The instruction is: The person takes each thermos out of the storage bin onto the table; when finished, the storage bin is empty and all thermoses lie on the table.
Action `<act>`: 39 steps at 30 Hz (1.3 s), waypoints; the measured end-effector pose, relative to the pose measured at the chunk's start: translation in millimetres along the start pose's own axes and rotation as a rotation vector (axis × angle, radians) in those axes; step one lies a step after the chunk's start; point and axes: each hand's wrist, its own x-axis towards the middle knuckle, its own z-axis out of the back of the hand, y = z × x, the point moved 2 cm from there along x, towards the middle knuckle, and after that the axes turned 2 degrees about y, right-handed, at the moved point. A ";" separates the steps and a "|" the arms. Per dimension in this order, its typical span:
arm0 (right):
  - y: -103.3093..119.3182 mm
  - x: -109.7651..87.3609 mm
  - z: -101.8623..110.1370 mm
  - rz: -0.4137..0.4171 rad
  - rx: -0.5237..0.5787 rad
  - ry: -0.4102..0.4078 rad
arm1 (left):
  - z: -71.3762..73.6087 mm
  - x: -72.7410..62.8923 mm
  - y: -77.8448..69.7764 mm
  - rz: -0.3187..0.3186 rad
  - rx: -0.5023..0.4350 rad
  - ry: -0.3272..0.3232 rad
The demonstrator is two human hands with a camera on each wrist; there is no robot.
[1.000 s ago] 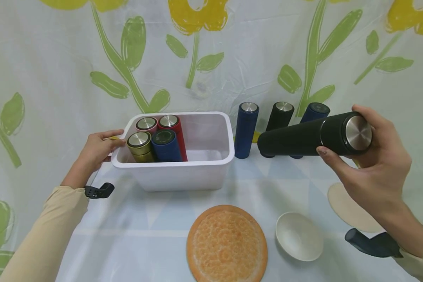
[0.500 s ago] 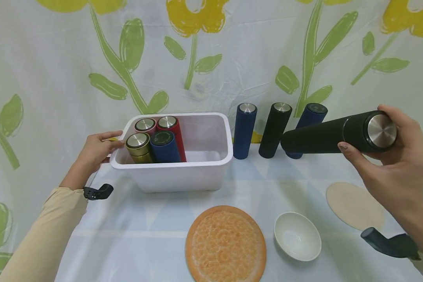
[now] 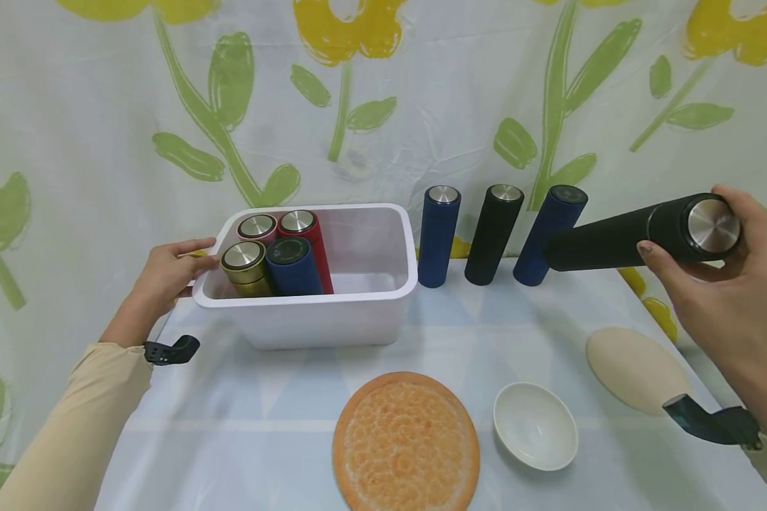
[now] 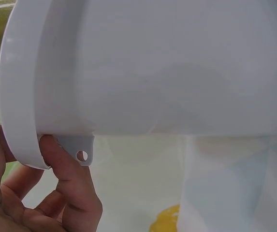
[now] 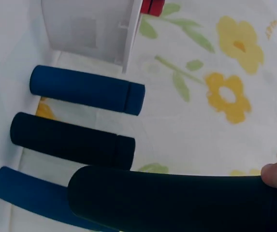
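My right hand [image 3: 735, 284] grips a black thermos flask [image 3: 620, 238] near its silver-topped lid, held tilted in the air at the right. Its base overlaps the rightmost standing blue flask [image 3: 545, 245] in the head view. At the left, my left hand [image 3: 166, 280] pinches the rim of a white plastic bin [image 3: 322, 323]; the left wrist view shows a fingertip [image 4: 56, 150] under that rim. Inside the bin's left half stand a gold flask [image 3: 248, 273], a blue flask [image 3: 297, 270], a red flask [image 3: 313, 245] and a pink flask [image 3: 258, 227].
A blue flask [image 3: 439, 238] and a black flask [image 3: 494, 234] stand right of the bin along the table's back. Nearer me lie a round bread-patterned mat [image 3: 405, 443], a white bowl [image 3: 535, 426] and a beige oval mat [image 3: 635, 370]. A flower-print curtain [image 3: 454, 92] hangs behind.
My right hand has moved right with the black flask, uncovering the standing black flask and most of the blue one beside it. My left hand stays on the bin's rim.
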 end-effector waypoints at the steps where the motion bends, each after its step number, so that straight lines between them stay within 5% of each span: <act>1: -2.7 0.0 0.7 -0.006 -0.015 0.004 | 0.4 0.2 0.2 -0.001 0.002 0.000; 27: -77.8 18.9 -7.1 -0.216 -0.302 -0.014 | 0.2 0.3 0.7 -0.003 -0.003 -0.005; 39: -115.7 32.2 -33.2 -0.385 -0.311 0.109 | 0.8 -1.3 -0.4 -0.002 -0.002 -0.003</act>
